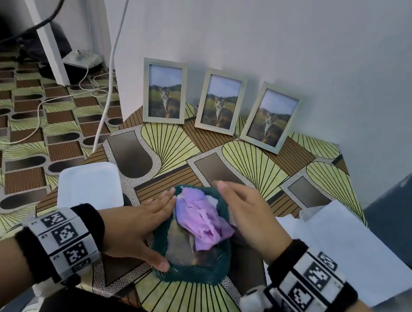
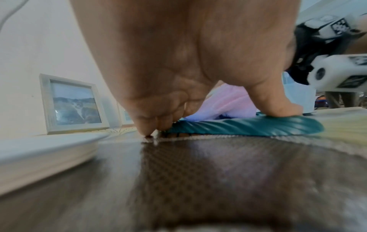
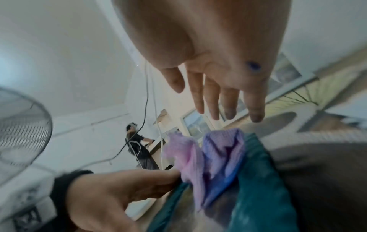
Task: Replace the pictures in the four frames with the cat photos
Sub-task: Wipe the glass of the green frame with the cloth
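A teal picture frame (image 1: 212, 278) lies flat on the patterned table (image 1: 251, 161) in front of me, with a crumpled purple-pink cloth (image 1: 201, 220) on its glass. The picture under the glass is blurred. My left hand (image 1: 156, 228) rests on the frame's left edge with straight fingers, and its thumb (image 2: 278, 108) presses on the teal rim (image 2: 248, 127). My right hand (image 1: 235, 201) hovers open over the frame's right side, its fingers (image 3: 228, 109) spread above the cloth (image 3: 214, 150). Three pale frames (image 1: 165, 92) (image 1: 221, 101) (image 1: 270, 117) with cat photos stand against the wall.
A white plastic lid (image 1: 91, 185) lies left of the teal frame. White paper sheets (image 1: 345, 239) cover the table's right side. Cables (image 1: 109, 77) run down the wall and over the floor at the left. A fan (image 3: 20, 125) and a distant person (image 3: 139, 146) show in the right wrist view.
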`<state>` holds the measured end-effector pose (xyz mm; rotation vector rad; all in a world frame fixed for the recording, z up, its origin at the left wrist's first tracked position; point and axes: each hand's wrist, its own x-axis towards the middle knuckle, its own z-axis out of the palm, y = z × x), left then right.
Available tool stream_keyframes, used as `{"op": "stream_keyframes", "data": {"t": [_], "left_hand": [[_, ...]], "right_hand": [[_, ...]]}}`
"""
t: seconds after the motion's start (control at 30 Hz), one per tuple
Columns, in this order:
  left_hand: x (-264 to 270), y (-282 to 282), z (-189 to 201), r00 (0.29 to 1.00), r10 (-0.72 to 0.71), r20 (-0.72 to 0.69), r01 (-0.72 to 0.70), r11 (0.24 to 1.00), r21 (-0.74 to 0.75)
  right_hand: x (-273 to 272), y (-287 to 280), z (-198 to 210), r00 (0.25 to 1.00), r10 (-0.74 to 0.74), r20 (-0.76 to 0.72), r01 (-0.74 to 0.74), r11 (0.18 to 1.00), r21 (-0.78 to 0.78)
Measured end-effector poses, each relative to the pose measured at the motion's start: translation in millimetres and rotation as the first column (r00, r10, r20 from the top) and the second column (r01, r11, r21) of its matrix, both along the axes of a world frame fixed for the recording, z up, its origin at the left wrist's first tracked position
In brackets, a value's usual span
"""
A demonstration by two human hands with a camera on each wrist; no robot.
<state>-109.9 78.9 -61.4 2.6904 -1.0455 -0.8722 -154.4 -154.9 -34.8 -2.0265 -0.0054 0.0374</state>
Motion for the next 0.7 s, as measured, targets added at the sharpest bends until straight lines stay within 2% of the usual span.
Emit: {"op": "stream_keyframes", "data": {"t": [0.07, 0.13, 0.2, 0.27, 0.3, 0.37, 0.5, 0.57, 0.7], "left_hand": [[0, -1, 4, 1.0, 0.011, 0.004, -0.011, 0.999, -0.053], [-1, -3, 12, 0.999, 0.044, 0.003, -0.043, 0.988, -0.148], [-5, -6, 26, 0.993, 0.108, -0.051, -0.119, 0.942, -0.315], [-9, -15, 35, 0.987, 0.143, -0.07, -0.159, 0.903, -0.398], [-11, -21, 34, 0.988, 0.152, -0.038, -0.155, 0.907, -0.392], [-12, -37, 28, 0.989, 0.147, 0.037, -0.132, 0.956, -0.263], [-20, -71, 26, 0.985, 0.147, 0.092, -0.145, 0.989, -0.03], [-19, -83, 27, 0.978, 0.136, 0.155, -0.14, 0.99, 0.015], [-21, -99, 31, 0.963, 0.136, 0.234, -0.145, 0.989, 0.021]], "right_hand": [[-15, -9, -3, 0.994, -0.028, -0.103, 0.047, 0.982, 0.185], [-33, -12, -11, 0.981, -0.03, -0.19, 0.087, 0.951, 0.296], [-46, -16, -22, 0.975, -0.072, -0.21, 0.135, 0.944, 0.303], [-54, -19, -30, 0.977, -0.076, -0.201, 0.133, 0.948, 0.288], [-56, -19, -31, 0.98, -0.061, -0.191, 0.115, 0.95, 0.289], [-57, -19, -31, 0.984, -0.022, -0.175, 0.07, 0.959, 0.275], [-56, -21, -37, 0.996, 0.041, -0.076, -0.042, 0.999, -0.015], [-58, -20, -39, 0.996, 0.078, -0.041, -0.082, 0.991, -0.108], [-61, -14, -42, 0.997, 0.075, -0.003, -0.074, 0.978, -0.197]]}}
